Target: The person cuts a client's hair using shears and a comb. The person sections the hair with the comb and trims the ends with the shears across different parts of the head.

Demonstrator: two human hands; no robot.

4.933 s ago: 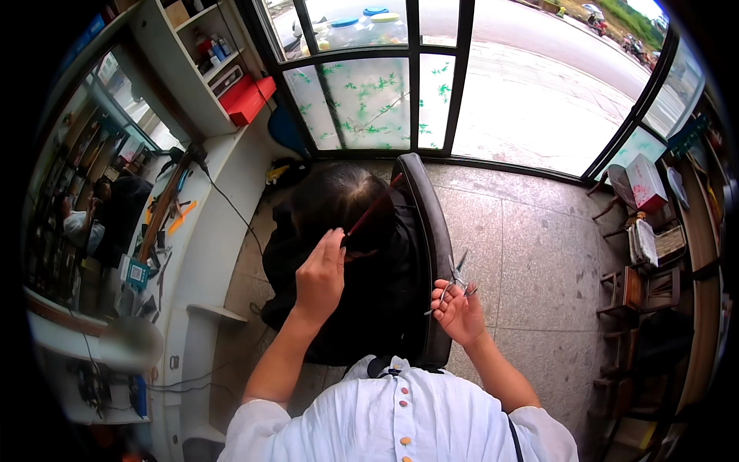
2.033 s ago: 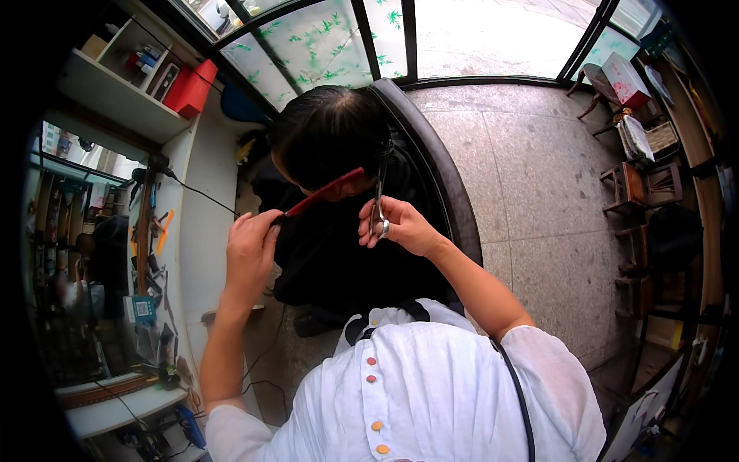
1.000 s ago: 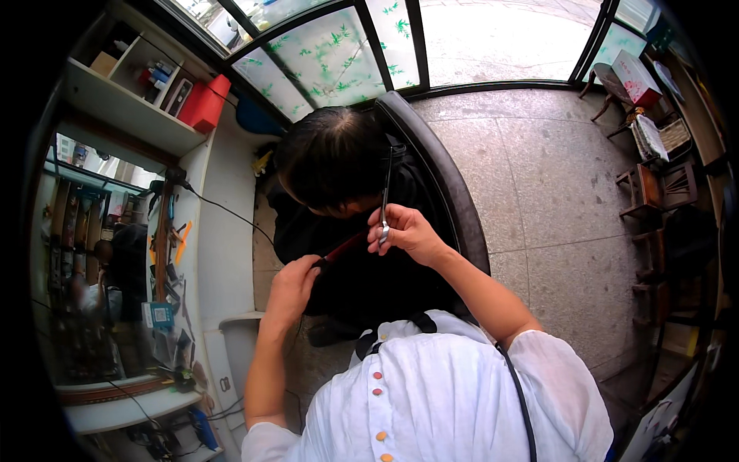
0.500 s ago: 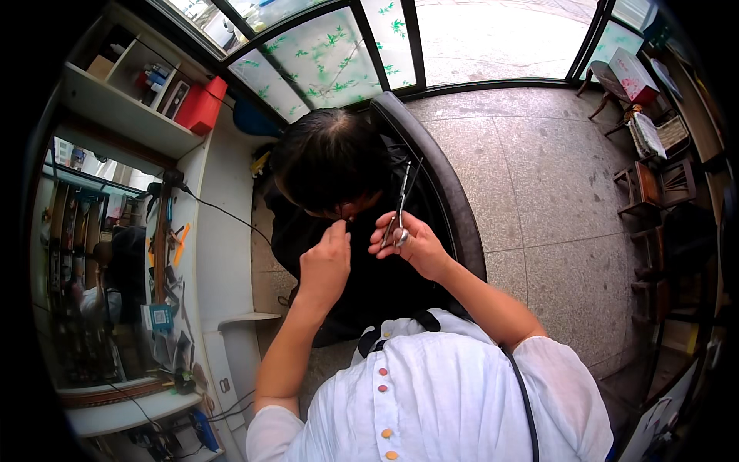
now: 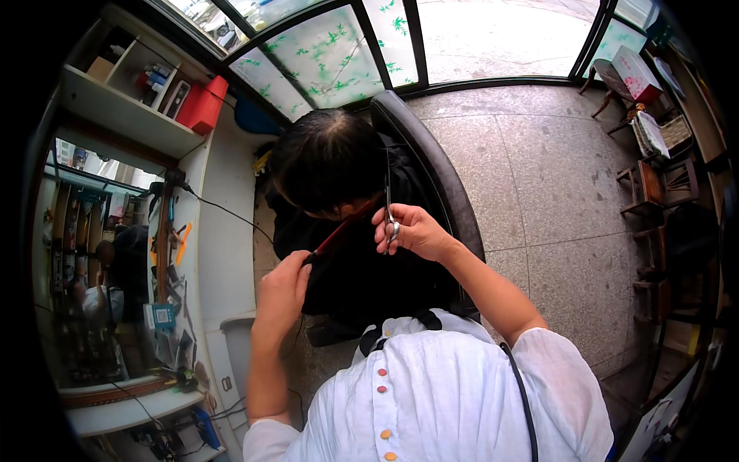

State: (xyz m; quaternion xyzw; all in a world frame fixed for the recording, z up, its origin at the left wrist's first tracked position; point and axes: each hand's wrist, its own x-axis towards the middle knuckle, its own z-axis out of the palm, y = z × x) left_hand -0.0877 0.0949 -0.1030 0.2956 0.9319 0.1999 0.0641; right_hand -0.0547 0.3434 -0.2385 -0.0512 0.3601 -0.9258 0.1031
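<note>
A person with dark hair (image 5: pixel 327 158) sits in front of me under a black cape (image 5: pixel 377 281), in a dark padded chair (image 5: pixel 440 165). My left hand (image 5: pixel 282 286) is closed on the dark end of a red comb (image 5: pixel 336 236). The comb slants up to the right, its far end by the hair at the side of the head. Silver scissors (image 5: pixel 388 185) are in my right hand (image 5: pixel 416 232), fingers around the handles. Their blades point away from me, close beside the head and the comb's tip; whether the blades are parted is hard to see.
On the left stand a white counter (image 5: pixel 202 281) with tools, a mirror (image 5: pixel 100 254) and a shelf with a red box (image 5: pixel 202 106). A black cord (image 5: pixel 223 209) hangs off the counter. Wooden chairs (image 5: pixel 643 189) line the right side. Glass doors (image 5: pixel 323 61) are at the far end.
My left hand has moved left and nearer to me, bringing the red comb into plain sight. My right hand has shifted slightly left, and the scissors stand more upright beside the head.
</note>
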